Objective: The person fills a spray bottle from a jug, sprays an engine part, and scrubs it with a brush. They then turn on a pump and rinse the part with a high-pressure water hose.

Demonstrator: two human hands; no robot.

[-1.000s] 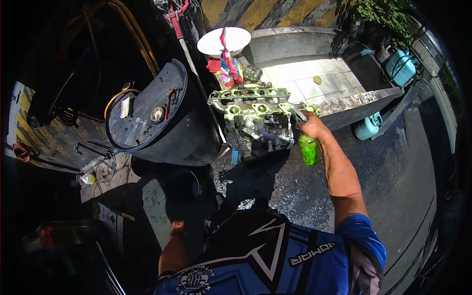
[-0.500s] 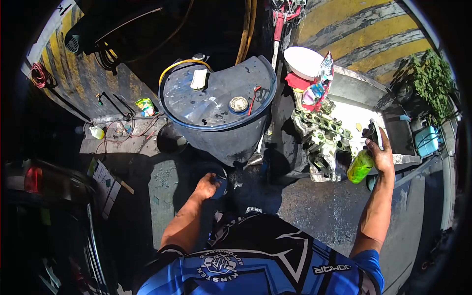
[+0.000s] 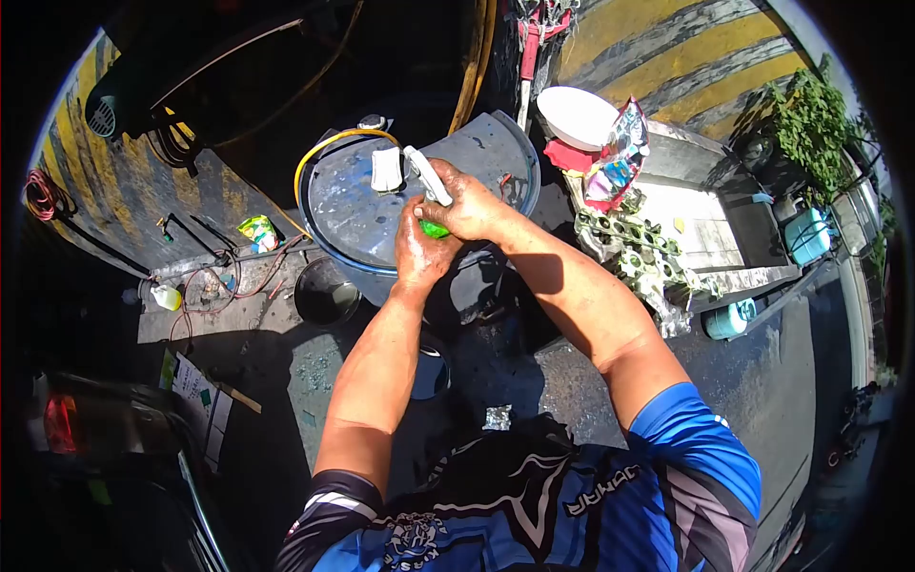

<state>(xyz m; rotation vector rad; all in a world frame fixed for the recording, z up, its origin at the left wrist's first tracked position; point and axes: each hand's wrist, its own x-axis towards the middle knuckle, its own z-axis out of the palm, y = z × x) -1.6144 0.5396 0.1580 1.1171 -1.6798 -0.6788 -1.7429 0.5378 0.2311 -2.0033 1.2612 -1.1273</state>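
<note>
Over the front part of the blue drum's lid (image 3: pixel 343 214), my two hands meet. My left hand (image 3: pixel 419 253) is closed, its fingers wrapped against a bright green bottle-shaped thing (image 3: pixel 435 229) that is mostly hidden between both hands. My right hand (image 3: pixel 469 205) is closed too, with a pale, long handle-like piece (image 3: pixel 429 176) sticking out toward the upper left. What that piece belongs to is hidden. A white block-like item (image 3: pixel 386 170) lies on the lid just left of the handle. The round tin seen earlier on the lid is covered by my hands and arm.
An oily metal engine part (image 3: pixel 643 248) lies at the right beside a trough (image 3: pixel 753 281), under a white basin (image 3: pixel 577 119). A light-blue container (image 3: pixel 729 320) is on the ground there. A dark bucket (image 3: pixel 431 367) stands below my left forearm; a black basin (image 3: pixel 327 291) is left of the drum.
My right hand has swung left from beside the engine part to the drum, carrying the green thing and pale piece. My left hand has risen from the bucket to join it.
</note>
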